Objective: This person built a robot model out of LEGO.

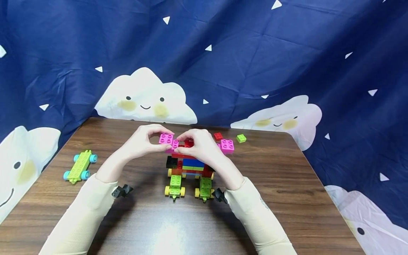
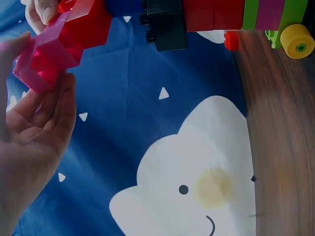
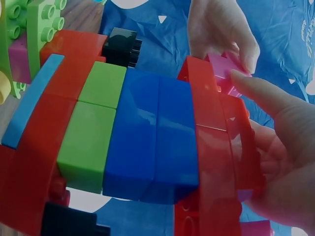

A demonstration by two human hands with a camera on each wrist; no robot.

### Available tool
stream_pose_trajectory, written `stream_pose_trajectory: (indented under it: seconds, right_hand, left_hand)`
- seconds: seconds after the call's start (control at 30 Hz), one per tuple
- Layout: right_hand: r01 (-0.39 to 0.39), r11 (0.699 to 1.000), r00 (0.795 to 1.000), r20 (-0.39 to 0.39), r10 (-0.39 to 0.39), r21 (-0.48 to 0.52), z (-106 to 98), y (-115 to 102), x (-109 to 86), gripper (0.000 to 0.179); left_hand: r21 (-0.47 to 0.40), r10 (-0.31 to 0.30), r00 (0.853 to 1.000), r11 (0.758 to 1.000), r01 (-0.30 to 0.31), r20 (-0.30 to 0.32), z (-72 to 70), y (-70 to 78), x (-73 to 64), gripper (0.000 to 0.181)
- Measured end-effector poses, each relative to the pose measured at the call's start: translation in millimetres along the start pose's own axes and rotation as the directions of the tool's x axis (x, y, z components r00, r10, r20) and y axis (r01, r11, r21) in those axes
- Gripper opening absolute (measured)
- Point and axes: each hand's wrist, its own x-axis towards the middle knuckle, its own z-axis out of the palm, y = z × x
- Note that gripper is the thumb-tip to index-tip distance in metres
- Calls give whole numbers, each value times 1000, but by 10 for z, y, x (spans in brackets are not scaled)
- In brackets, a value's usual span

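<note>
A tall toy-brick model [image 3: 133,132] of red, blue, green and black bricks stands on wheeled bases mid-table. At the model's upper left end, my left hand [image 1: 143,142] pinches a pink brick [image 1: 166,139] between thumb and fingers. A second, lower pink brick [image 1: 175,143] joins it to the red top bricks [image 3: 211,103]. My right hand [image 1: 201,144] has its fingertips around that lower pink brick, beside the red ones. Its palm hides part of the model's top in the head view. Another pink brick [image 1: 227,146] sticks out at the upper right end.
A green wheeled base [image 1: 80,166] with blue wheels lies at the table's left. Behind the model at the right are a loose red brick [image 1: 218,136] and a green brick [image 1: 241,138]. A blue curtain [image 1: 204,53] hangs along the back table edge.
</note>
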Motion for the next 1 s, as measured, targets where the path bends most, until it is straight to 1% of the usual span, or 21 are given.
stream_pose_trajectory:
  seconds: [0.13, 0.3, 0.4, 0.47, 0.53, 0.6, 0.7, 0.77, 0.83, 0.9, 0.97, 1.0]
  right_hand:
    - [6, 1000, 1000, -2, -7, -11, -15, -5, -3, 35]
    - [21, 1000, 999, -24, -21, 14, -56, 2, -31, 36]
    - [55, 998, 995, -84, -52, 28, -115, 0, -71, 34]
    - [94, 995, 986, -144, -89, 28, -179, -12, -112, 31]
    - [142, 990, 968, -212, -133, 26, -261, -24, -159, 29]
    - [192, 981, 943, -282, -177, 26, -355, -28, -206, 26]
    - [254, 967, 896, -379, -232, 10, -493, -10, -263, 24]
    - [288, 957, 861, -433, -265, -13, -578, 11, -292, 24]
    - [311, 950, 830, -476, -291, -39, -654, 42, -312, 23]
    - [325, 944, 805, -507, -307, -54, -722, 78, -324, 22]
    - [333, 941, 787, -532, -313, -60, -781, 124, -329, 21]
    - [328, 943, 783, -541, -306, -59, -808, 152, -328, 20]
  left_hand:
    - [0, -4, 1000, 1000, 4, -3, -10, 12, -4, 37]
    - [-14, -6, 1000, 1000, 5, -14, -22, 45, -7, 39]
    - [-16, -1, 1000, 1000, 1, -20, -20, 62, -5, 39]
    - [-12, 1, 1000, 1000, -1, -28, -16, 70, -6, 38]
    - [-19, 13, 999, 1000, -13, -49, -9, 80, -3, 37]
    - [-29, 38, 996, 999, -41, -81, 0, 101, 5, 36]
    - [-47, 89, 987, 994, -96, -132, 15, 167, 28, 35]
    - [-43, 119, 981, 991, -127, -152, 25, 237, 47, 35]
    - [-43, 125, 981, 990, -133, -151, 35, 318, 69, 35]
    - [-39, 119, 983, 991, -125, -138, 50, 401, 95, 35]
    - [-30, 102, 988, 994, -107, -117, 66, 477, 123, 35]
    - [-34, 95, 990, 994, -99, -107, 74, 509, 141, 35]
